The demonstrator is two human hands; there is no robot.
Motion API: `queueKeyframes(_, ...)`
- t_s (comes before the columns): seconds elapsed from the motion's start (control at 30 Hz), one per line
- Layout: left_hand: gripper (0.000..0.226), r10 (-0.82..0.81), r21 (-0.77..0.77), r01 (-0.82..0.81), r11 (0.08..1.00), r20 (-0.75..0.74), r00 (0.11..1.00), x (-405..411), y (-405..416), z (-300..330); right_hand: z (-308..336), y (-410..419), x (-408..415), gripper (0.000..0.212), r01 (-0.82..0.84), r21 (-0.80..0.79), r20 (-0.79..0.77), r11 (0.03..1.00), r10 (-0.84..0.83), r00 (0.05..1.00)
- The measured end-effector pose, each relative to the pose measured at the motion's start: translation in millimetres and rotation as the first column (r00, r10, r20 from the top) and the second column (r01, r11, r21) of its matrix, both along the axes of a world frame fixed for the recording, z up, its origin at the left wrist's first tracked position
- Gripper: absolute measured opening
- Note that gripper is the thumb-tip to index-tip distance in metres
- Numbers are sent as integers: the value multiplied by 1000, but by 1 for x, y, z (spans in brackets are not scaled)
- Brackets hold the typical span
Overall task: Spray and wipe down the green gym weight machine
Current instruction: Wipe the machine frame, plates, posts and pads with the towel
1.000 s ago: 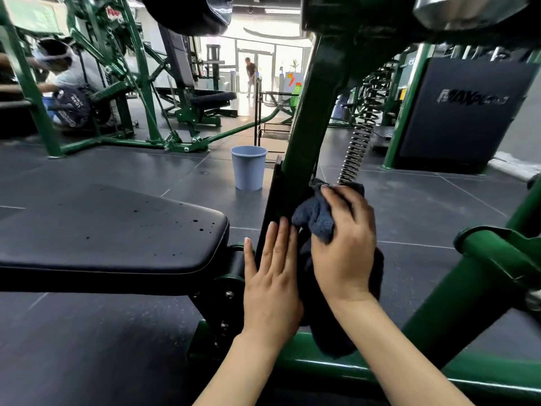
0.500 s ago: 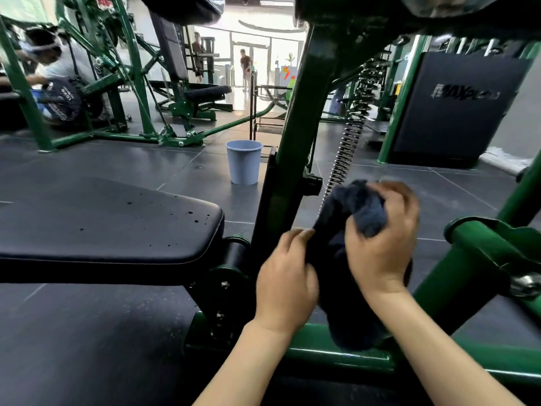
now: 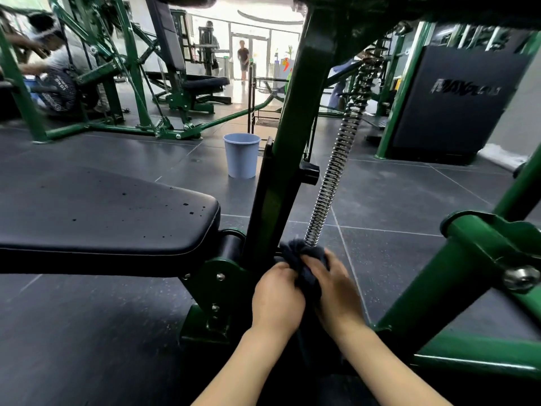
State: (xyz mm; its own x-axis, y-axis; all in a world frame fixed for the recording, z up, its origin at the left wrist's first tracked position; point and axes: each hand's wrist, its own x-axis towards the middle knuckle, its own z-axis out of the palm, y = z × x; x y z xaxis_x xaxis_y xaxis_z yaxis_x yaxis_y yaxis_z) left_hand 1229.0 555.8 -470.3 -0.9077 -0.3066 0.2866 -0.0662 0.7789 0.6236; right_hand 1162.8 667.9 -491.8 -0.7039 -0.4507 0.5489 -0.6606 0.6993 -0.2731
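A green weight machine fills the view, its slanted upright post [image 3: 295,118] rising from the base beside a black padded seat [image 3: 96,218]. A dark blue cloth [image 3: 301,254] is bunched at the foot of the post, just under the lower end of a steel coil spring [image 3: 336,168]. My left hand [image 3: 278,297] and my right hand [image 3: 336,291] both grip the cloth from either side, fingers curled round it. The cloth's lower part hangs hidden between my wrists. No spray bottle is in sight.
A pale blue bucket [image 3: 242,155] stands on the grey floor behind the post. A green frame bar [image 3: 456,285] slants up at the right. Other green machines and a crouching person [image 3: 55,68] are at the far left, a black wall pad [image 3: 459,106] at the right.
Both hands have slid down the post with the cloth to its foot. My left hand, flat on the post a second ago, now grips the cloth together with the right.
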Motion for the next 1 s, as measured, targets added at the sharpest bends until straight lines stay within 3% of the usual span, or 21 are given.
queueKeyframes(0.1, 26, -13, -130, 16, 991, 28, 1000, 10, 5, 4, -7, 12, 7, 43, -83, 52, 128, 995, 76, 989)
queueKeyframes(0.23, 17, -31, -183, 27, 983, -19, 999, 20, 4, -1, 6, 26, 3, 35, 17, 187, 290, 982, -71, 954)
queueKeyframes(0.3, 19, -6, -208, -8, 978, -67, 998, 24, -4, -9, 15, 31, 5, 37, 96, 22, 279, 995, -98, 955)
queueKeyframes(0.33, 22, 19, -187, -30, 982, -60, 998, 26, -7, -8, 20, 32, 5, 38, 130, -144, 260, 981, -90, 962)
queueKeyframes(0.4, 31, 62, -181, -78, 980, -88, 994, 27, -11, -11, 37, 26, 2, 38, 114, -450, 170, 886, -41, 985)
queueKeyframes(0.5, 42, 81, -218, -120, 969, -179, 981, 25, -10, -12, 47, -5, 6, 47, 79, -588, 149, 805, 12, 989)
queueKeyframes(0.6, 46, 133, -176, -172, 969, -216, 967, 19, -6, -12, 25, -30, 12, 61, 287, -433, 430, 855, -84, 899)
queueKeyframes(0.7, 45, 130, -179, -169, 969, -211, 969, 17, -6, -18, 10, -19, 15, 39, 347, -265, 542, 900, -158, 825)
queueKeyframes(0.77, 45, 104, -194, -149, 970, -225, 969, 18, -9, -23, 1, -2, 19, 28, 270, -35, 555, 962, -206, 806)
queueKeyframes(0.8, 46, 101, -203, -153, 967, -246, 964, 18, -11, -25, -2, 5, 20, 28, 217, 94, 535, 972, -233, 812)
queueKeyframes(0.83, 47, 99, -205, -155, 966, -262, 960, 18, -11, -26, -2, 11, 20, 30, 201, 124, 499, 972, -236, 834)
queueKeyframes(0.93, 48, 99, -177, -156, 972, -296, 950, 17, -10, -23, 18, 2, 17, 46, 130, -299, 213, 945, -66, 975)
queueKeyframes(1.0, 40, 110, -149, -157, 976, -284, 953, 15, -11, -23, 30, -20, 19, 52, 10, -356, -17, 935, -17, 1000)
